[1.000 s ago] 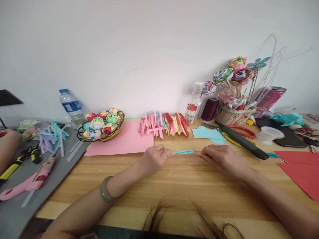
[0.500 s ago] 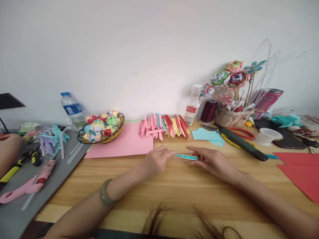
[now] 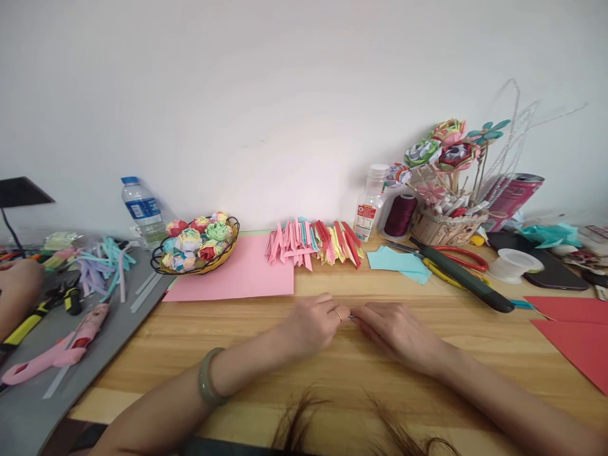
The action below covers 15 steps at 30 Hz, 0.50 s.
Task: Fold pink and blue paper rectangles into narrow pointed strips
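Note:
Between my two hands is a folded blue paper strip [image 3: 352, 317], mostly hidden by the fingers; only a sliver shows in the gap. My left hand [image 3: 316, 324], with a ring and a bangle on the wrist, pinches one end. My right hand [image 3: 396, 330] has its fingers closed over the other end, almost touching the left fingertips. Both hands are low over the wooden table [image 3: 266, 386]. Beyond them stands a row of folded paper pieces [image 3: 311, 243] in pink, red, yellow and blue. Light blue paper sheets [image 3: 399, 263] lie behind my right hand.
A basket of paper flowers [image 3: 202, 246] sits on pink paper [image 3: 251, 272]. At right are a dark-handled cutting tool [image 3: 475, 282], a thread spool [image 3: 399, 215] and red paper [image 3: 577, 348]. At left, a pink glue gun [image 3: 61, 348] lies on a grey mat beside another person's hand [image 3: 21, 288].
My hands have come closer together and slightly nearer to me, covering most of the blue strip. The right fingers, apart before, have closed on it. The view has shifted slightly.

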{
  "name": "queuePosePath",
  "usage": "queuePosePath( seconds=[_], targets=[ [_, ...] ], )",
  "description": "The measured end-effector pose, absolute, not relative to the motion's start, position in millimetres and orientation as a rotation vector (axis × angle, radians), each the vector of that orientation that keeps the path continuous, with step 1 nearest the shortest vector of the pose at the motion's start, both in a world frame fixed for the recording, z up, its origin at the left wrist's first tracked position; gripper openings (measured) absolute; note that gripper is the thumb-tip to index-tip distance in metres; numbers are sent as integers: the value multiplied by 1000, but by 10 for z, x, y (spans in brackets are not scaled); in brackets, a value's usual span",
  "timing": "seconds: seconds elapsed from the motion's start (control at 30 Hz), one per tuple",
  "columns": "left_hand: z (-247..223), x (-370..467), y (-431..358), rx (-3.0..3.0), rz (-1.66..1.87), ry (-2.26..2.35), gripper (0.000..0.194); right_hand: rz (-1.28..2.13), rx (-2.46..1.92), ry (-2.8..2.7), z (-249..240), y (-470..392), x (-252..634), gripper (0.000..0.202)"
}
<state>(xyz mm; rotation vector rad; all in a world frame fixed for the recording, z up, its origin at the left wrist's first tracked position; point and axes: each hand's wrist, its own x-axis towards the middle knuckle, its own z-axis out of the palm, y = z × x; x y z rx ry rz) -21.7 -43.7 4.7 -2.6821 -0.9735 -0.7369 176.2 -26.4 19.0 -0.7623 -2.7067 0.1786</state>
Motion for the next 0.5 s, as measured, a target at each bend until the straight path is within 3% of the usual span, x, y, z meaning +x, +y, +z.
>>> queuePosePath(
  seconds=[0.23,0.5],
  targets=[
    [5,-297,-374,-2779,-686,-954,20,274,-728,-2779,236,-155,1875,23],
    [-27,-391,-311,-2676,-694,-1013,24,-55,-737,-2620,96,-60,1969,42]
  ],
)
